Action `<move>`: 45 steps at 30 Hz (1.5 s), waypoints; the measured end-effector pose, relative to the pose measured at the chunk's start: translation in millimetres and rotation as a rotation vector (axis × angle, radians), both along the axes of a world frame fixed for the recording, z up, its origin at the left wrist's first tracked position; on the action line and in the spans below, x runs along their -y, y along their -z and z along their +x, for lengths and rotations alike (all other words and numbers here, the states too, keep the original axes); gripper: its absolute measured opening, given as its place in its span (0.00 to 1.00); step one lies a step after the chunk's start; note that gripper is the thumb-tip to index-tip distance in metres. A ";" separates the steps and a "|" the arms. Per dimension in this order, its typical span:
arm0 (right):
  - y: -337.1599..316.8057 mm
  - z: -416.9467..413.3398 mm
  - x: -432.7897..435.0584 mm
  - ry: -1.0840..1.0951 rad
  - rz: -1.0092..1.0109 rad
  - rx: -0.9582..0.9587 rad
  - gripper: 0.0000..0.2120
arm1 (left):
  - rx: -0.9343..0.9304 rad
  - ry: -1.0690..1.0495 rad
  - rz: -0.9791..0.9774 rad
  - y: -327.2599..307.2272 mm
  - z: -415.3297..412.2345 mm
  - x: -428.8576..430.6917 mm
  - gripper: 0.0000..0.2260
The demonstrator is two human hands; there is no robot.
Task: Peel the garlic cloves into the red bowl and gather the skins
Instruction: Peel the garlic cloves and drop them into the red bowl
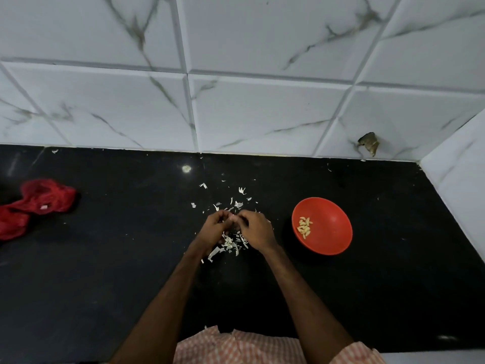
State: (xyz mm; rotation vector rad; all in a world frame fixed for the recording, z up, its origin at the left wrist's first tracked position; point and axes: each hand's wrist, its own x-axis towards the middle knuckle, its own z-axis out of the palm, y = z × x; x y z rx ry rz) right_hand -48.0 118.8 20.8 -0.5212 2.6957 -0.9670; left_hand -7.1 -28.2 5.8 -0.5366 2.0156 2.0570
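- My left hand and my right hand are together at the centre of the frame. The curled fingertips of both hands meet and pinch a small pale garlic clove, which is mostly hidden by them.
- Directly under my hands, and a little above them in the frame, thin white papery garlic skins lie scattered on the glossy black stone counter.
- The round red plastic bowl stands on the counter to the right of my right hand, apart from it. A small heap of peeled yellowish cloves lies in its left part.
- At the left edge of the frame lies a crumpled red mesh bag, well apart from my hands.
- At the bottom of the frame is my orange-and-white checked cloth.
- The upper half is a wall of white marble-pattern tiles, with a broken dark spot at the right.
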 end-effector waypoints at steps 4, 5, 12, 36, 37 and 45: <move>2.7 3.7 6.4 -0.033 0.048 -0.002 0.16 | 0.122 0.036 0.083 -4.6 -1.8 -2.0 0.05; 3.2 3.7 7.8 -0.012 0.033 0.014 0.15 | 0.134 0.042 0.086 -5.2 -2.3 -2.1 0.06; 14.7 5.7 19.7 0.228 -0.093 0.182 0.16 | 0.020 0.081 -0.135 -2.9 -6.7 -9.9 0.09; 8.4 -15.0 -25.4 0.358 -0.118 0.144 0.08 | 0.017 0.179 -0.722 14.6 -11.2 3.7 0.04; 6.2 -14.8 -25.9 0.354 -0.083 0.130 0.07 | 0.004 0.192 -0.772 13.4 -11.2 2.7 0.05; -3.4 -8.9 -13.3 0.159 0.130 -0.049 0.03 | -0.054 0.284 -0.890 -8.7 -21.4 -13.7 0.10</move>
